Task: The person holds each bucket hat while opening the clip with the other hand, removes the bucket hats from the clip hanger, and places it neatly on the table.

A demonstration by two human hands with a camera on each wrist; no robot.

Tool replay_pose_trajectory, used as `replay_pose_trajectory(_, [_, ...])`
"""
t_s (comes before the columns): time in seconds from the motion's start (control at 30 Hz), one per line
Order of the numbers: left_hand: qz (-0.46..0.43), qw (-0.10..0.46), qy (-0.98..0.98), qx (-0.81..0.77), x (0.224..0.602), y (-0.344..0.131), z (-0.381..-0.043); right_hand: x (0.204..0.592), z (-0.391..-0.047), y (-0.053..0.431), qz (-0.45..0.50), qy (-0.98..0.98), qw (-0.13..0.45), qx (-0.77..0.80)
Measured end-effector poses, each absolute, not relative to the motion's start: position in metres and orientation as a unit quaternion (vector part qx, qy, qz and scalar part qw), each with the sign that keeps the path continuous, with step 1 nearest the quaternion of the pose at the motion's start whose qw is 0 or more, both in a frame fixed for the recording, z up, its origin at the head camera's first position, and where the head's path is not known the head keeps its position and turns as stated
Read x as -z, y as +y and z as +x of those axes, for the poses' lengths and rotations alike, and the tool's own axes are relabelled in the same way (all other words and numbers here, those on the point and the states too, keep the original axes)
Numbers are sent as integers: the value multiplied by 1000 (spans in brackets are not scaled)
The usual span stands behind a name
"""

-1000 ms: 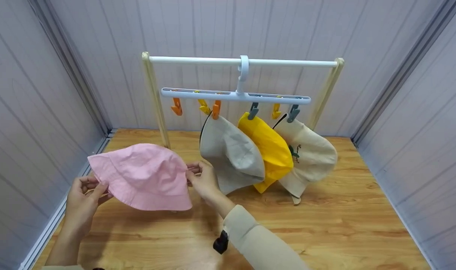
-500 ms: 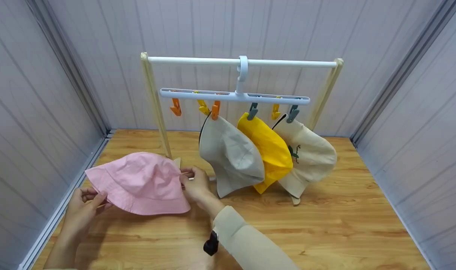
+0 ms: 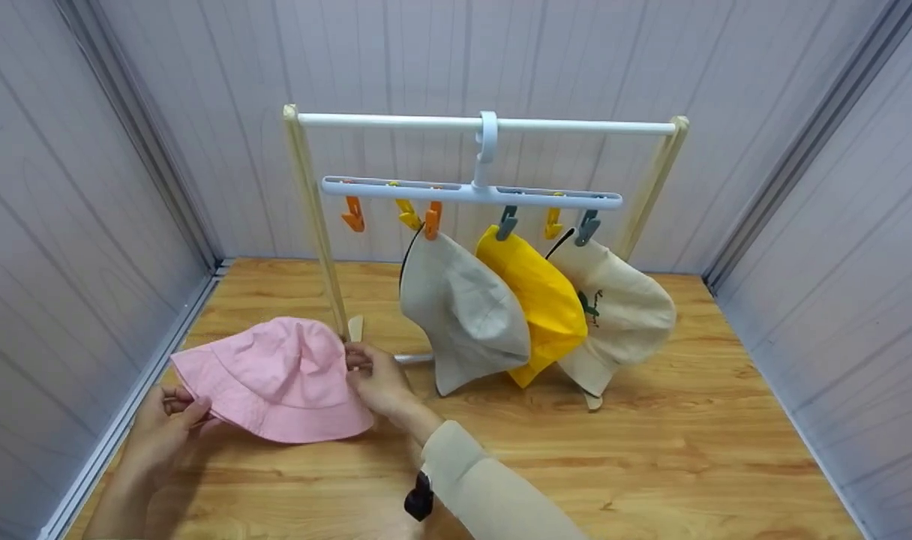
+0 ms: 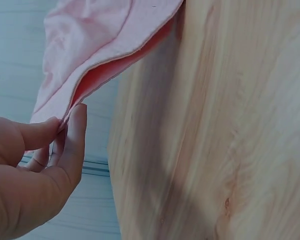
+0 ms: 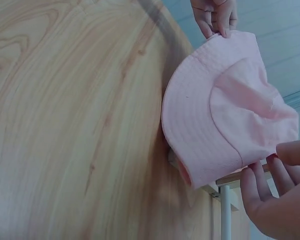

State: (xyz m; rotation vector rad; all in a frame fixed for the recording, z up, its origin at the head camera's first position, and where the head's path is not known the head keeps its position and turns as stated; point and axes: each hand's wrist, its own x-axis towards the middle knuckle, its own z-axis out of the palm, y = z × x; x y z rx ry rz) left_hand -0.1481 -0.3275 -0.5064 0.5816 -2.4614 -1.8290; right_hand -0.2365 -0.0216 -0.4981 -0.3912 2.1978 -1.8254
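Observation:
A pink bucket hat point(image 3: 283, 379) is held between both hands at the left of the head view, low over the wooden table. My left hand point(image 3: 160, 427) pinches the brim at its left corner; the left wrist view shows thumb and fingers point(image 4: 79, 127) closing on the two brim layers, with a gap opening beyond them. On the other side my right hand point(image 3: 381, 382) pinches the hat's right side near the crown, thumb against fingers in the right wrist view. The hat's folded brim point(image 5: 190, 120) faces the table there.
A rack with a white rail point(image 3: 396, 121) carries a clip hanger point(image 3: 411, 190). Grey point(image 3: 463, 307), yellow point(image 3: 535, 296) and cream point(image 3: 621, 307) bucket hats hang from its clips. An orange clip point(image 3: 353, 215) at the left end holds nothing. Panel walls enclose the wooden table point(image 3: 651, 465).
Both hands have lowered the pink hat toward the table, its right side moving slightly left. The rack's left foot now shows behind it. The hanging hats stay put.

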Motion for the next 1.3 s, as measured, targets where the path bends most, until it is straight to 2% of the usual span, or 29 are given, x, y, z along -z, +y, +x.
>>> replay_pose_trajectory(0.2, [189, -14, -763, 618, 511, -333, -147, 505, -231, -23, -171, 749, 186, 612])
replay_pose_trajectory(0.4, [201, -47, -777, 594, 512, -340, -141, 516, -226, -24, -221, 752, 211, 585])
replay_pose_trajectory(0.6, [213, -72, -786, 576, 514, -346, -140, 527, -220, -24, -270, 804, 170, 501])
replay_pose_trajectory(0.87, [238, -105, -769, 584, 522, -350, -139, 530, -216, -23, -240, 846, 95, 466])
replay_pose_trajectory(1.3, [255, -128, -765, 578, 530, -354, -140, 538, -218, -30, -214, 825, 62, 520])
